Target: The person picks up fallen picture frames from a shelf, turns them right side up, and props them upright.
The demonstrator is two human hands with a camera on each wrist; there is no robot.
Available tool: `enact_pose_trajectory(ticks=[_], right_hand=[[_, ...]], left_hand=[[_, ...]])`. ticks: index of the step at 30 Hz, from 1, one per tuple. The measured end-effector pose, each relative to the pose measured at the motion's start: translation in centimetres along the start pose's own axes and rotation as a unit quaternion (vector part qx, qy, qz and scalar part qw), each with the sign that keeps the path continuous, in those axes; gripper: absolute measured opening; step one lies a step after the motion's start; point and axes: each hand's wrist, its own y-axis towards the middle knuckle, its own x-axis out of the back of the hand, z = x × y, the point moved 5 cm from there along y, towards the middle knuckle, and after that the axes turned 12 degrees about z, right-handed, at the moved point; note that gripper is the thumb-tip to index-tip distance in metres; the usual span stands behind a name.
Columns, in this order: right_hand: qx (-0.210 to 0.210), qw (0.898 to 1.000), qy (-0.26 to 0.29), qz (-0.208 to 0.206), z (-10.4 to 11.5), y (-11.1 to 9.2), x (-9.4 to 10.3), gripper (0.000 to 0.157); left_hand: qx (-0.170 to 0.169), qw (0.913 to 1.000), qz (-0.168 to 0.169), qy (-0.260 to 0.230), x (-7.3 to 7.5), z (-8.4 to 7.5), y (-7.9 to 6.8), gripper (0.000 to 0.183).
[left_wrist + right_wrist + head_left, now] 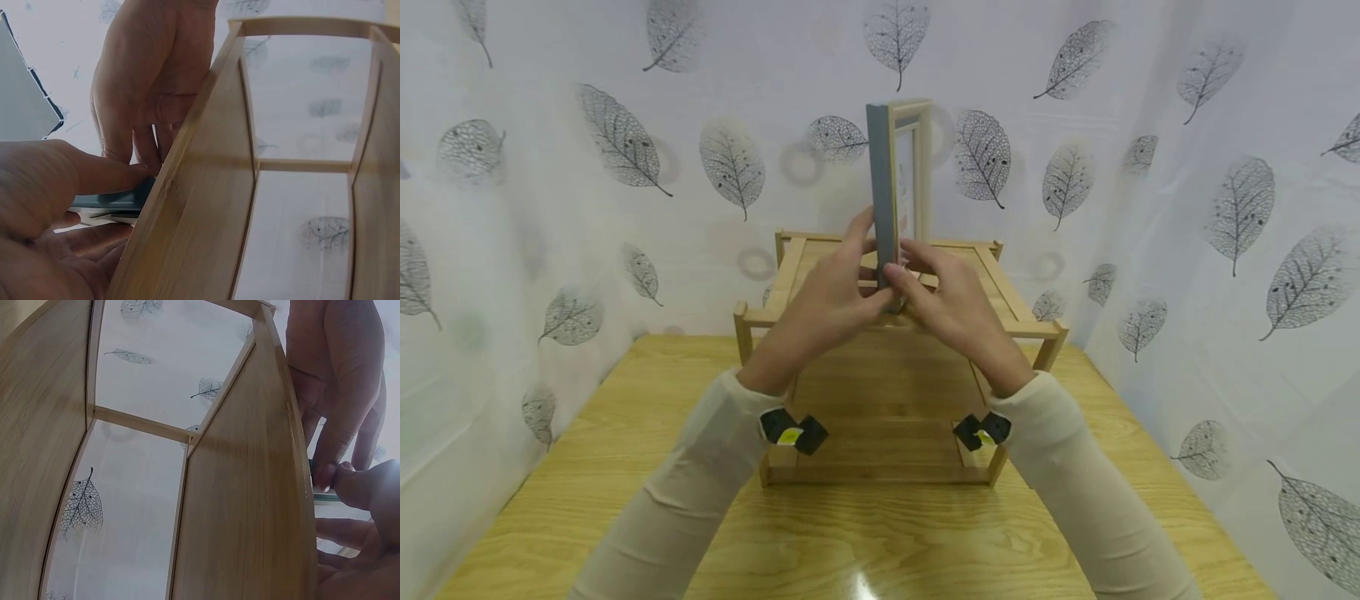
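Beyond the glossy, grained worktop (pixel 775 542), the left hand (pixel 831 287) is gripping the lower side of the frame (pixel 882 183); the right hand (pixel 955 300) is pinching its near bottom corner. Slim and grey-blue-edged, it is standing upright above the smooth wooden rack (pixel 880 375), contact unclear. Positioning seems under way, probably calling for even two-handed support. Leaf-printed sheeting (pixel 820 75) is hanging behind.

Two hands (pixel 829 292) (pixel 957 302), one frame (pixel 883 192), one rack (pixel 880 387), one table (pixel 880 542) (and two sleeves (pixel 677 492) (pixel 1090 479)).
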Motion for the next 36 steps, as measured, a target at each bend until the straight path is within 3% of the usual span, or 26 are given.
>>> enact_pose_trajectory(ticks=[18, 36], right_hand=[[0.011, 1.000, 0.013, 0.021, 0.00, -0.41, 0.28, 0.037], [0.015, 0.999, 0.018, 0.035, -0.13, -0.46, 0.60, 0.039]], left_hand=[[-0.009, 0.9997, 0.020, -0.013, -0.14, 0.10, -0.03, 0.095], [0.002, 0.9980, 0.057, -0.027, 0.19, 0.15, -0.17, 0.082]])
